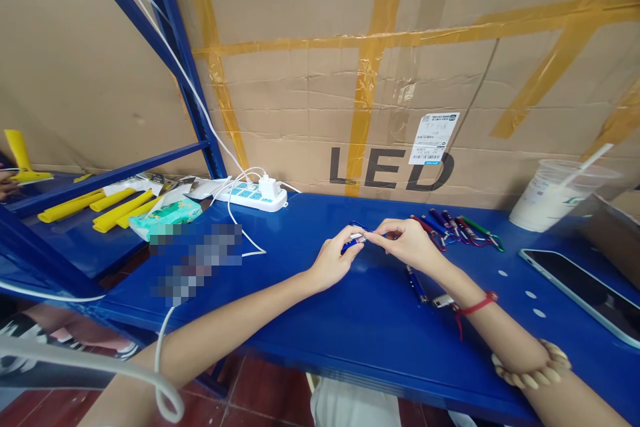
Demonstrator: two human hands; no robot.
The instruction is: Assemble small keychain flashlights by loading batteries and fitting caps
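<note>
My left hand point(334, 259) is closed round a small blue keychain flashlight point(354, 244) with a silver end. My right hand point(407, 241) pinches the flashlight's clip end, where a thin blue loop shows; the fingertips partly hide it. Both hands meet just above the blue table. Below my right wrist lie another small blue flashlight point(416, 285) and a short silver piece point(442, 301). Beyond my right hand, several coloured keychain flashlights point(453, 225) with carabiner clips lie side by side.
A white power strip point(257, 195) with plugs and cables sits at the back. Yellow tubes point(123, 210) and a green packet point(167, 217) are left. A phone point(585, 293) and plastic cup point(537, 200) stand right. Cardboard point(300, 100) walls the rear; a white cable point(163, 367) crosses my left arm.
</note>
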